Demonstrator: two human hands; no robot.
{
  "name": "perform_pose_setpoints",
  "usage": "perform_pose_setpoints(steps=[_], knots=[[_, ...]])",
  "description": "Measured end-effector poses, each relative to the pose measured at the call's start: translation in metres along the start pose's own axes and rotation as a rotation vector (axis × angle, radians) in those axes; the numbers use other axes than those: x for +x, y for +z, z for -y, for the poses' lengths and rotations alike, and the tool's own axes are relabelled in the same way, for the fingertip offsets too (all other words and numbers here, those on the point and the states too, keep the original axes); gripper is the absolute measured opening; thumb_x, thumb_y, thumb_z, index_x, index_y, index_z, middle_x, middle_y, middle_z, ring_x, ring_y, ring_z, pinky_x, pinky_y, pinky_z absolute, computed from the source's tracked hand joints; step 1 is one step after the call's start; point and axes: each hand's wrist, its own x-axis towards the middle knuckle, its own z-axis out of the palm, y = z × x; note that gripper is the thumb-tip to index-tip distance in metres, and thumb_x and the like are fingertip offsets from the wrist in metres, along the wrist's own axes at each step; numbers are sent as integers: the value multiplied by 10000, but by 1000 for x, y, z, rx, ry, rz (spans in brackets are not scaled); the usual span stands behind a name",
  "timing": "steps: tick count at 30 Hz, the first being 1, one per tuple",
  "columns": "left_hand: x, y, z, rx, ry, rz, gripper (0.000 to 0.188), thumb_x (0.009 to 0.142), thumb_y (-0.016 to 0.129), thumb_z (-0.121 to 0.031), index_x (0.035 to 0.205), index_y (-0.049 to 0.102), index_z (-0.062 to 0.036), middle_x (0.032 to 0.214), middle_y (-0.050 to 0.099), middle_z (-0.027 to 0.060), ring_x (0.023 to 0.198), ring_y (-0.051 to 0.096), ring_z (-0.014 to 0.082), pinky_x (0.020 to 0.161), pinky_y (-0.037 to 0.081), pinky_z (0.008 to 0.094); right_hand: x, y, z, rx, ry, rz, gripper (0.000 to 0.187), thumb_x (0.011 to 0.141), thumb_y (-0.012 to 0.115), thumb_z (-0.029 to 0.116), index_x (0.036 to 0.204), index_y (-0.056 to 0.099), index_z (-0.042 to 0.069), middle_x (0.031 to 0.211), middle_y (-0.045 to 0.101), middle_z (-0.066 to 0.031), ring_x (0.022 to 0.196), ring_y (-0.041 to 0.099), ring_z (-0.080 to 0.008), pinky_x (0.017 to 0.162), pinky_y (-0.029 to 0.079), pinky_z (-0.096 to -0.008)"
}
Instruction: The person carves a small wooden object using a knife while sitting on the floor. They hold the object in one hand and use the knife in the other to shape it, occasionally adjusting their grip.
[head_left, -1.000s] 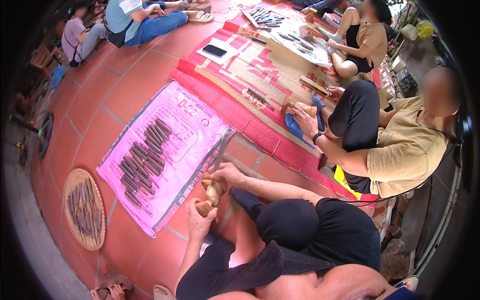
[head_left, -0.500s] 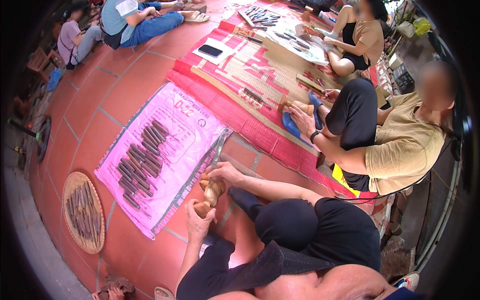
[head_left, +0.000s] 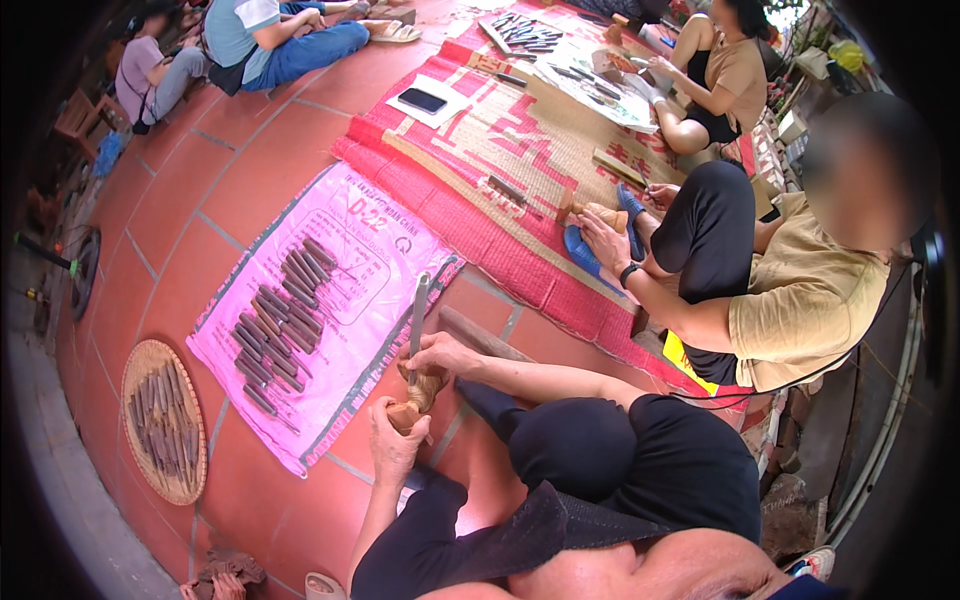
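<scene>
My left hand (head_left: 393, 445) is closed round the lower end of a light brown wood carving (head_left: 408, 412), with rounded, partly shaped forms. My right hand (head_left: 447, 355) grips a slim grey carving chisel (head_left: 419, 312) at the carving's upper end. The chisel stands nearly upright, its long shaft rising above my fingers; its lower end is hidden by my hand and the wood. Just beyond my right wrist, a thick wooden stick (head_left: 485, 335) lies on the tiles. My bent legs in black trousers flank the carving.
A pink sack (head_left: 375, 270) bears several dark carving tools (head_left: 275, 330). Left of it, a round woven tray (head_left: 203, 460) holds more tools. Close on my right a co-worker (head_left: 800, 300) handles another wooden piece (head_left: 608, 215). A red-and-straw mat (head_left: 450, 200) carries a phone (head_left: 421, 100).
My right hand has shifted slightly left and down onto the carving. The chisel has swung up to near vertical and shows clearly above the hand. The left hand keeps its hold.
</scene>
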Motion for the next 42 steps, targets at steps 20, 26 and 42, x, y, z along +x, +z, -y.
perform_pose_setpoints(steps=[20, 26, 42], knots=[[-1, 2, 2, 38, 43, 9, 635, 691, 790, -391, 1150, 494, -68, 1047, 503, 140, 963, 577, 340, 795, 485, 447, 1, -10, 6, -49, 24, -49, 172, 738, 731, 147, 819, 682, 4, 766, 629, -44, 730, 593, -114, 648, 464, -275], [-2, -3, -1, 94, 76, 21, 626, 690, 789, -391, 1149, 490, -86, 1049, 502, 135, 947, 589, 338, 776, 492, 452, 1, -6, 17, -100, 96, -158, 162, 715, 747, 108, 798, 668, -5, 789, 640, -59, 686, 593, -134, 618, 476, -296], [0, 2, -3, 69, 77, 21, 636, 694, 782, -402, 1152, 484, -75, 1052, 494, 136, 949, 582, 346, 772, 490, 458, 4, -10, 6, -45, 142, -25, 159, 772, 722, 130, 875, 675, 18, 831, 650, -51, 775, 602, -141, 701, 474, -289]])
